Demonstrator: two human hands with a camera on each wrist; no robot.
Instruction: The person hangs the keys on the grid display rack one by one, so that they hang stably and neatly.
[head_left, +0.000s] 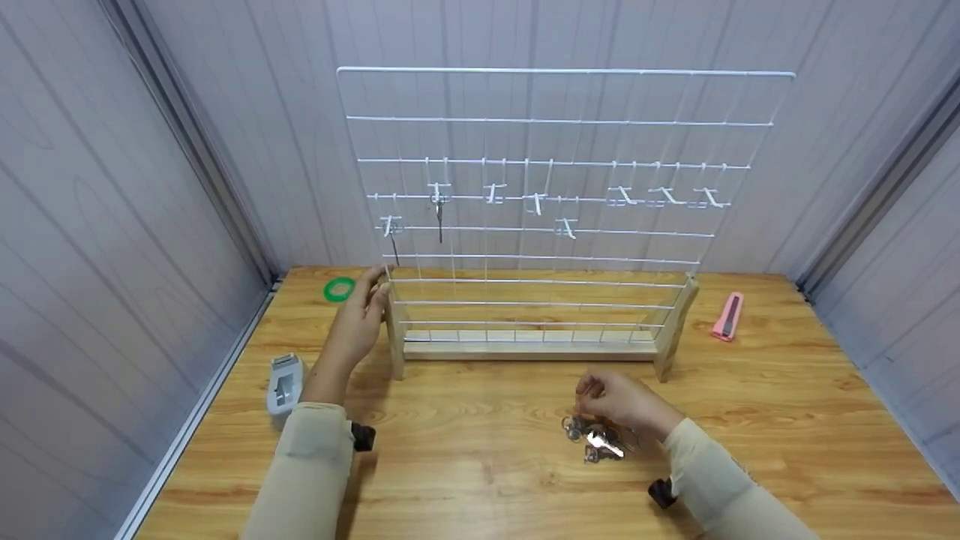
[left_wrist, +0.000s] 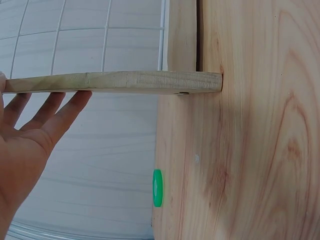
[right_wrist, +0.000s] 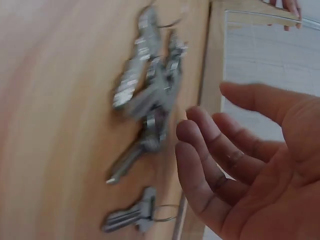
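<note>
A white wire grid rack (head_left: 525, 259) stands on a wooden base, with several hooks on it. At its left end my left hand (head_left: 358, 322) holds the wooden side support (left_wrist: 125, 80); three fingertips rest against its outer face in the left wrist view. A small pile of metal keys with rings (head_left: 600, 441) lies on the table in front of the rack. Just over the keys hovers my right hand (right_wrist: 240, 150), its fingers loosely bent and apart from the thumb. Nothing shows between them. Keys hang from two left hooks, one being a dark key (head_left: 440, 221).
A green tape roll (head_left: 340, 289) lies left of the rack. Nearer, beside the left forearm, is a grey tape dispenser (head_left: 285, 386). A pink box cutter (head_left: 727, 316) lies on the right of the wooden table (head_left: 465, 480). Panelled walls stand behind and at both sides.
</note>
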